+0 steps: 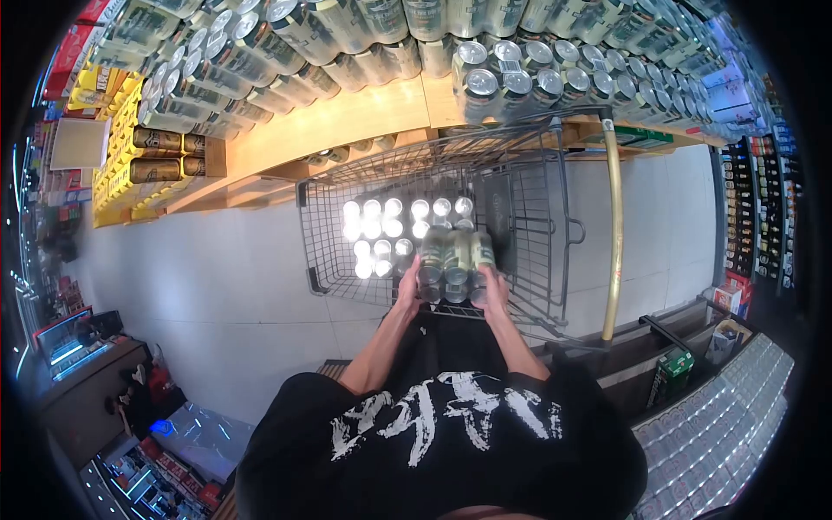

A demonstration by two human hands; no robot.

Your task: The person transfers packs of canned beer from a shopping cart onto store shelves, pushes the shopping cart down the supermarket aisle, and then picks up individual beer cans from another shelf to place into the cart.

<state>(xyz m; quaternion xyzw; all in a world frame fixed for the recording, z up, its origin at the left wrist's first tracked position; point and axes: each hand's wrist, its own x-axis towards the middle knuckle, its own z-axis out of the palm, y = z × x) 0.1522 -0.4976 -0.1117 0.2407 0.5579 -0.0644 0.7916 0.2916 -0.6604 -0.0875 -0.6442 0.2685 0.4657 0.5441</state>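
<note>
Between my two hands is a pack of several green-and-silver cans (pixel 456 253), tilted so that the cans' sides and ends both show. My left hand (pixel 410 284) presses against the pack's left side. On the opposite side, the fingers of my right hand (pixel 493 290) are wrapped round the edge. The pack is over the near side of a wire shopping cart (pixel 325 279). More packs of cans (pixel 373 219) stand upright in the cart, their tops shining brightly. I cannot tell whether the held pack touches the cart's floor.
Beyond the cart, a wooden display shelf (pixel 347 120) carries stacked cans (pixel 529 82). Yellow cartons of dark cans (pixel 156 169) stand at the left. The cart's handle (pixel 612 234) is on the right. Behind it to the lower right are wrapped can packs (pixel 719 425) and a green box (pixel 672 373).
</note>
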